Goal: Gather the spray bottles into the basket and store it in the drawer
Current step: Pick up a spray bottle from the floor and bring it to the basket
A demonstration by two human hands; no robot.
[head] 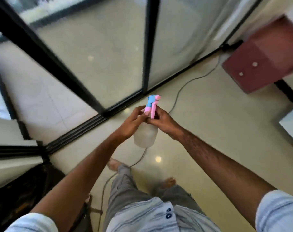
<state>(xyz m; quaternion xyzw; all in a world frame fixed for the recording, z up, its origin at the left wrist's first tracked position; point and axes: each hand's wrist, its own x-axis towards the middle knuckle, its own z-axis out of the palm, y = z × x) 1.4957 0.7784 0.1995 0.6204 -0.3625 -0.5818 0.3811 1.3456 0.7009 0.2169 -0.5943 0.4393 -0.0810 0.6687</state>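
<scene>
- the spray bottle (145, 134) is held in the air in front of the person, above the floor (209, 131); both hands meet at its neck, just under the spray head
- the left hand (131, 122) comes from the left and its fingers are curled around the neck and the top of the bottle; the right hand (161, 120) comes from the right and grips the same place, its fingers close to the pink trigger; the two hands touch each other there
- the body of the bottle hangs below the hands; it is translucent, whitish and rounded; the spray head on top is pink and blue, and it points away from the person
- around: a glossy cream floor; a grey cable (184, 84) runs over it, passing under the bottle and between the bare feet (167, 181); black-framed glass doors (98, 47) stand ahead, with their track on the floor
- a dark red cabinet (262, 59) with two pale knobs is at the upper right, well apart from the hands; it looks blurred
- a dark object at the lower left is too unclear to name
</scene>
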